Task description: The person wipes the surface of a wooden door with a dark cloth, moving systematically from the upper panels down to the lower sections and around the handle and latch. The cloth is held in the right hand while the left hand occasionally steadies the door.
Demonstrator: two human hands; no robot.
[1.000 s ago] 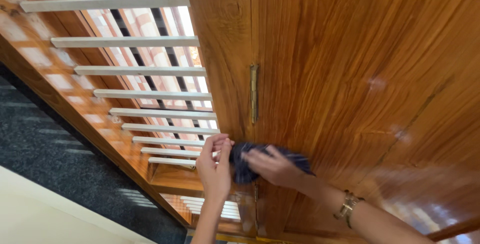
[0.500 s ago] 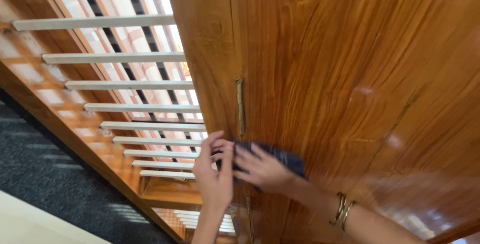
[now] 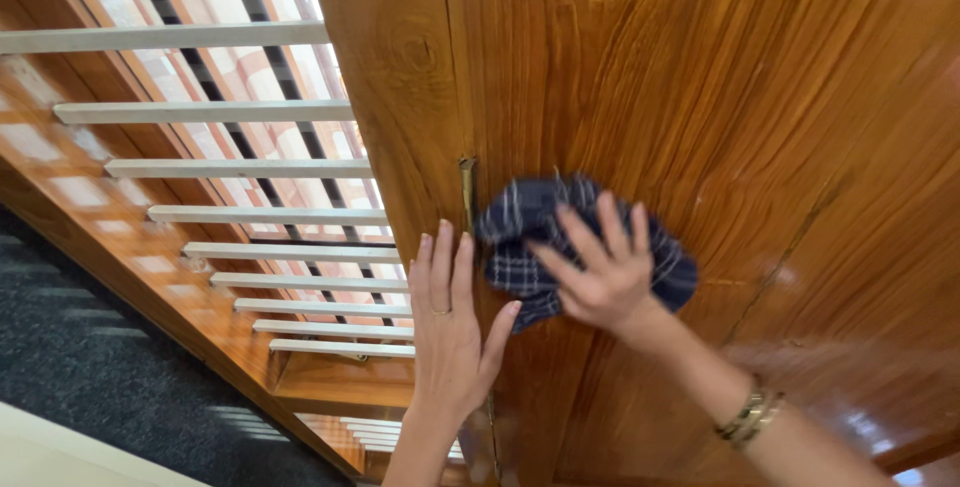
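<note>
A dark blue checked cloth (image 3: 520,237) is bunched against a polished brown wooden door (image 3: 700,97). My right hand (image 3: 600,272) presses on the cloth with fingers spread, a bangle on the wrist. My left hand (image 3: 450,322) lies flat and open on the door's frame, just left of the cloth, with a ring on one finger. A narrow brass hinge (image 3: 467,192) runs along the seam between frame and door, right above the cloth's left edge.
Left of the door stands a window (image 3: 200,147) with white horizontal bars and a glossy wooden frame. Below it runs a dark grey floor (image 3: 90,367) and a pale strip at the lower left corner.
Both hands and the cloth have moved up the door towards the brass hinge. My left hand has spread flat on the frame.
</note>
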